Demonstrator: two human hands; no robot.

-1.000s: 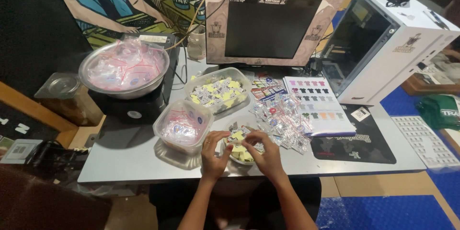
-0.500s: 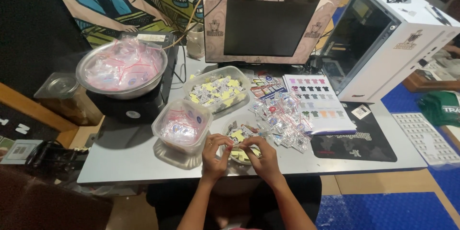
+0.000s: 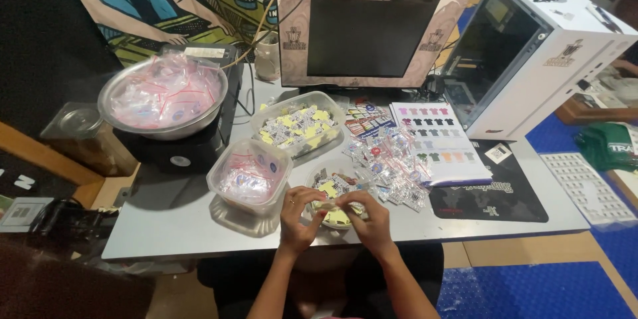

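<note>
Left hand (image 3: 299,216) and right hand (image 3: 371,220) meet at the near table (image 3: 166,232) edge, fingertips pinched together on a small yellow piece (image 3: 330,205); grip detail too small to resolve. Both hands sit over a small round dish (image 3: 332,186) of similar pieces. Places relative to the dish: just left, a clear tub (image 3: 249,176) of small bags, touching or nearly so. Behind it, a longer tray (image 3: 299,123) of yellow pieces. Right, a loose heap of packets (image 3: 389,163) spreading onto a colour chart (image 3: 438,136). Far left-behind, a steel bowl (image 3: 161,96) on a black box. Monitor (image 3: 365,33) behind. Bare tabletop lies left of the tub, along the near edge; right side crowded up to a black mat (image 3: 498,193).
</note>
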